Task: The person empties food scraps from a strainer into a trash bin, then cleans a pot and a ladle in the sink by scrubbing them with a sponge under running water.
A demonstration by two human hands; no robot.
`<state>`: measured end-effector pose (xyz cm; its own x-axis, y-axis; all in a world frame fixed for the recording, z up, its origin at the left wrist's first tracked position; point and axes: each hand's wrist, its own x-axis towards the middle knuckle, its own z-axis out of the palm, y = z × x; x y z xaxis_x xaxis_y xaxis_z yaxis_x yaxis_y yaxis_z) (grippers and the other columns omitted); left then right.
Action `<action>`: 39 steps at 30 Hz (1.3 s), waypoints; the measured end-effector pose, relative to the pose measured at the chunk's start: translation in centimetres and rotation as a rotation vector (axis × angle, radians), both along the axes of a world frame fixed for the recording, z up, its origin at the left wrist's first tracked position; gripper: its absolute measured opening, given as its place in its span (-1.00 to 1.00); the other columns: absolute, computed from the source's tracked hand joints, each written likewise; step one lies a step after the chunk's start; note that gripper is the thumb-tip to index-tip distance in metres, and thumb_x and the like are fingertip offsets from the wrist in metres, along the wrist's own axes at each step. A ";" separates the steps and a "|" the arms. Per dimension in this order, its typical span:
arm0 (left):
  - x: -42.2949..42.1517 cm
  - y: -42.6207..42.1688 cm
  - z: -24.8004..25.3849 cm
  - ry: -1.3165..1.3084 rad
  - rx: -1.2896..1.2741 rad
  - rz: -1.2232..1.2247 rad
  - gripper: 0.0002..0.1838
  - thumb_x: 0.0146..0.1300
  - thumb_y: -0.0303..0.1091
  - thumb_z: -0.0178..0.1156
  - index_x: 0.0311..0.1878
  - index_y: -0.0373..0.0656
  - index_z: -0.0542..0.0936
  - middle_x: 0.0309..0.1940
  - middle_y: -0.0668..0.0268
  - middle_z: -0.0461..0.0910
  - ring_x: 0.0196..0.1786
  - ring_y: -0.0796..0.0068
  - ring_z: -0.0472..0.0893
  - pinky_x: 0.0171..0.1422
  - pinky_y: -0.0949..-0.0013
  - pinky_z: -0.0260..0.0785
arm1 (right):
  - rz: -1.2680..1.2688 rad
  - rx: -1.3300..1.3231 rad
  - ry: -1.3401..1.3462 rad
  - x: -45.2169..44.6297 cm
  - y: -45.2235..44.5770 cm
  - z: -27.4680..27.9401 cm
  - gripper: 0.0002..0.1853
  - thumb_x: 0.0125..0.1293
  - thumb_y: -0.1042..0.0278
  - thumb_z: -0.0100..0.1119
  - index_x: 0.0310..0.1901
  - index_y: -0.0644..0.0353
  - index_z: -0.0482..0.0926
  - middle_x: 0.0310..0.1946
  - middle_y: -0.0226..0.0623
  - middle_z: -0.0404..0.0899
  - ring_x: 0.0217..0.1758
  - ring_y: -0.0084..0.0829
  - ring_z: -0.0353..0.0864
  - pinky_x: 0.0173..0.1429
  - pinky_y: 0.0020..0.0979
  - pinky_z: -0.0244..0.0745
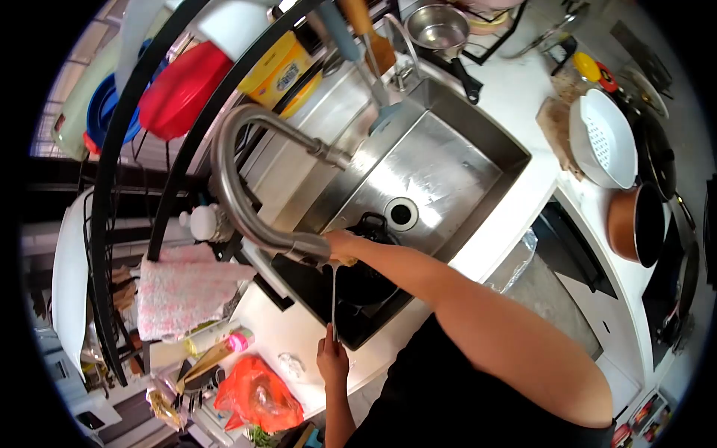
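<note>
My left hand (332, 360) is closed round the end of a long, thin metal utensil (334, 299) at the sink's near edge. The utensil's far end meets my right hand (343, 245), which is closed under the faucet head (310, 246). A bit of yellowish, sponge-like material (346, 260) shows beneath my right fingers; the faucet partly covers this hand. What kind of utensil it is I cannot tell, as its head is hidden. Below my right forearm a black pan (366, 290) lies in the steel sink (448, 160), near the round drain (402, 214).
A blue-grey spatula (385, 118) hangs over the sink's back corner. A steel saucepan (437, 30) stands beyond the sink. On the right counter are a white colander (605, 142) and a copper-coloured pot (627, 228). A red plastic bag (258, 396) and pink-white towel (183, 291) lie left.
</note>
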<state>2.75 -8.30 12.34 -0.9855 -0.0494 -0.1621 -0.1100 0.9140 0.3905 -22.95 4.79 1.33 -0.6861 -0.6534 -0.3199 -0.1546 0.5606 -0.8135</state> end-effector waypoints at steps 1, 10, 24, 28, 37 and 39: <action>-0.1 0.4 0.4 0.019 -0.041 -0.016 -0.43 -0.05 -0.63 0.03 0.15 -0.14 0.36 -0.48 0.13 0.43 -0.47 0.16 0.45 -0.37 0.24 0.32 | -0.017 0.012 0.007 -1.0 0.4 -2.6 -0.47 -0.02 -0.14 0.12 -0.26 0.24 0.54 -0.30 -0.01 0.51 -0.17 -0.18 0.53 -0.21 -0.26 0.48; -2.9 1.9 -0.8 0.016 0.036 0.038 -0.33 -0.03 -0.58 0.02 0.25 0.00 0.22 -0.44 0.11 0.41 -0.45 0.11 0.46 -0.38 0.17 0.34 | -1.421 -0.998 -1.285 1.6 0.1 -3.4 -0.84 0.07 0.44 0.14 -0.40 0.37 0.43 -0.44 -0.20 0.45 -0.46 -0.25 0.52 -0.45 -0.25 0.46; -6.0 6.4 0.1 -0.305 0.645 0.395 -0.42 0.09 -0.54 -0.01 0.25 -0.14 0.20 -0.59 0.29 0.36 -0.67 0.56 0.35 -0.62 0.44 0.26 | -1.467 -1.206 -0.839 3.2 0.6 0.2 -0.75 0.20 0.21 0.10 -0.20 0.19 0.44 -0.40 -0.38 0.44 -0.36 -0.42 0.47 -0.30 -0.41 0.40; -5.5 6.2 -0.4 -0.438 1.002 0.627 -0.53 0.20 -0.44 -0.05 0.22 -0.10 0.22 -0.62 0.37 0.34 -0.68 0.58 0.33 -0.69 0.52 0.19 | -0.907 -0.877 -0.690 5.4 0.9 -1.8 -0.69 0.20 0.21 0.01 -0.09 0.21 0.42 -0.28 -0.30 0.42 -0.25 -0.37 0.45 -0.22 -0.35 0.40; -4.5 2.4 1.5 -0.626 1.567 0.797 -0.70 0.32 -0.18 -0.15 0.03 -0.09 0.34 -0.67 0.38 0.25 -0.76 0.61 0.19 -0.76 0.57 0.03 | -0.075 0.316 0.651 6.6 3.2 -1.8 -0.63 0.05 0.39 -0.02 -0.04 0.00 0.48 0.00 -0.37 0.30 -0.03 -0.23 0.24 -0.07 -0.27 0.21; -3.9 1.9 0.9 -0.688 1.615 0.822 -0.71 0.31 -0.17 -0.15 0.03 -0.04 0.34 -0.67 0.37 0.24 -0.76 0.61 0.18 -0.78 0.58 0.01 | -0.036 0.375 0.400 9.0 2.1 -1.7 -0.52 0.00 0.39 0.05 0.05 -0.12 0.41 0.08 -0.41 0.27 0.03 -0.21 0.25 -0.06 -0.22 0.30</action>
<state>-1.13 -6.39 13.23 -0.5606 0.1744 -0.8095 -0.7350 -0.5550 0.3895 -13.97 6.91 -0.38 -0.8218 -0.5187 -0.2357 -0.3863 0.8114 -0.4387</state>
